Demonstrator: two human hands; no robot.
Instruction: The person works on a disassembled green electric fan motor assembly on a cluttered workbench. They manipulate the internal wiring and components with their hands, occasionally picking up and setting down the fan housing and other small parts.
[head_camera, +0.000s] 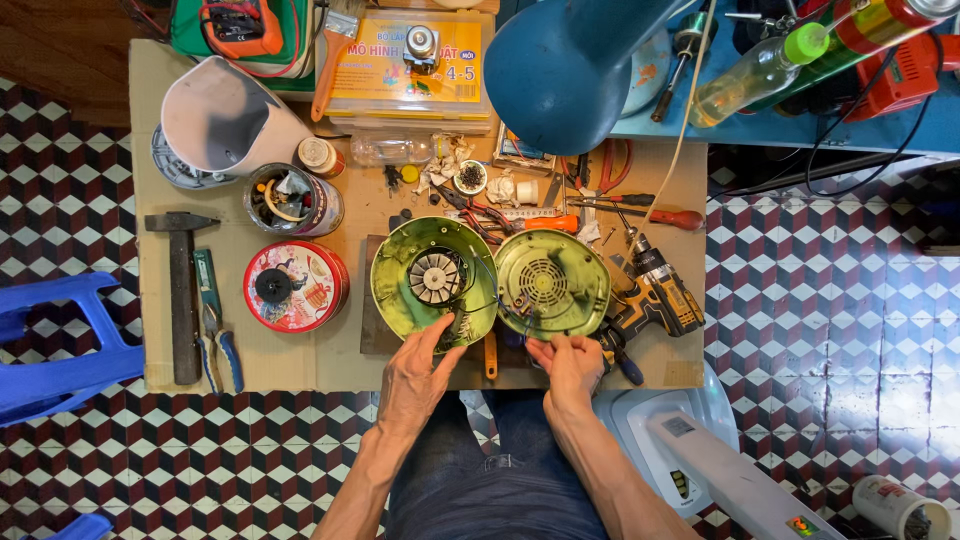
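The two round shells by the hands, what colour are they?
Yellow-green, in the head view: left shell, right shell.

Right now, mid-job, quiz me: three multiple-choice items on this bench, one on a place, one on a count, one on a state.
1. Where does the hammer lie?
A. left of the red tin
B. on the drill
C. under the lamp

2. How many round green housing halves lie side by side?
A. one
B. two
C. four

3. The left hand is:
A. off the bench
B. gripping the hammer
C. touching the left half's lower edge

Answers: 1 A, it lies at the cardboard's left edge. 2 B, the second half sits alongside. 3 C, its fingers reach the rim.
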